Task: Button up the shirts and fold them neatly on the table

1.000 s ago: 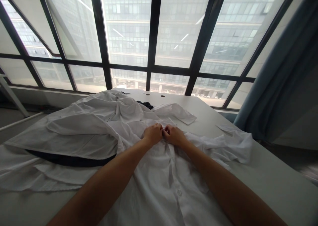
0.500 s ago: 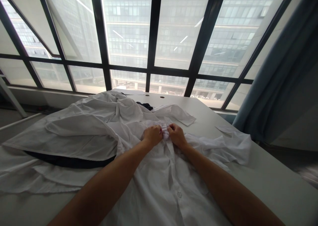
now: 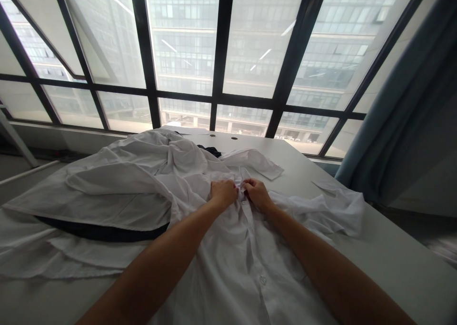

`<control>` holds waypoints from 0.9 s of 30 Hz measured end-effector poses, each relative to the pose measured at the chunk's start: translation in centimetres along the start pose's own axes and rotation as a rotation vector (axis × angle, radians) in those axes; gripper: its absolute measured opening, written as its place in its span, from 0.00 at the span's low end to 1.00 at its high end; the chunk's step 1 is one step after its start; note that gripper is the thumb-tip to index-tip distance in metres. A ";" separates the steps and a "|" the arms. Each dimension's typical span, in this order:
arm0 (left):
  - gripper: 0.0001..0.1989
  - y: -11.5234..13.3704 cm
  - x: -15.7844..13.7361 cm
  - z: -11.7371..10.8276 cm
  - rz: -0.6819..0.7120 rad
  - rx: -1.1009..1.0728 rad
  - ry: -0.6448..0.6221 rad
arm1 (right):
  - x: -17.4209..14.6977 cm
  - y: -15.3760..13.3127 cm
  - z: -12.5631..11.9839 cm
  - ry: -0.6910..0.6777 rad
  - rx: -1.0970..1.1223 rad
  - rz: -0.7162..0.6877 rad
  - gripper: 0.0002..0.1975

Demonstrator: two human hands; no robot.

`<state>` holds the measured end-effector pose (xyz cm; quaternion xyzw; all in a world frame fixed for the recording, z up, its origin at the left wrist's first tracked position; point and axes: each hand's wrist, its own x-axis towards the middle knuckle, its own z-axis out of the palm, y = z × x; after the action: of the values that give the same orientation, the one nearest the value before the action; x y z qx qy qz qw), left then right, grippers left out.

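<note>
A white button-up shirt [image 3: 228, 268] lies spread in front of me, its collar end away from me and its button strip running up the middle. Near the collar, my left hand [image 3: 224, 192] is closed with its fingertips pinching the cloth. Facing it, my right hand [image 3: 257, 194] also pinches the shirt front, thumb and fingers pressed together. The two hands are close, with a small gap of white fabric between them. What exactly sits under the fingertips is too small to make out. One sleeve [image 3: 335, 208] stretches out to the right.
More white garments [image 3: 124, 172] are heaped on the left, with a dark cloth [image 3: 107, 232] showing beneath. A small black bundle [image 3: 210, 150] lies behind the hands. The white table [image 3: 385, 249] reaches toward the windows [image 3: 182, 39]. A blue-grey curtain [image 3: 396, 96] hangs at the right.
Both hands have shifted slightly to the right along with the shirt in view. My right hand's fingers now look a little more extended in their pinch.
</note>
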<state>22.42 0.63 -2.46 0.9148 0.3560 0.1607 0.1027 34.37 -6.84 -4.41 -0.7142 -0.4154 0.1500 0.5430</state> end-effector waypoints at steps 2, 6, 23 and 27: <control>0.13 0.0 0.2 0.1 0.000 -0.014 0.011 | 0.1 0.1 0.0 0.009 -0.006 -0.006 0.10; 0.12 -0.1 0.2 0.2 0.014 -0.039 0.021 | 0.1 0.0 -0.1 -0.005 0.015 0.028 0.08; 0.12 -0.8 -1.1 -0.1 0.022 -0.190 0.012 | 0.1 0.1 -0.7 -0.160 0.074 0.059 0.09; 0.10 -0.8 -1.3 -0.1 0.052 -0.211 0.020 | 0.1 -0.1 -0.7 -0.164 0.046 0.053 0.10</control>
<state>20.99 0.31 -2.84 0.9062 0.3143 0.2090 0.1907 34.84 -7.22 -4.08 -0.6977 -0.4360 0.2315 0.5192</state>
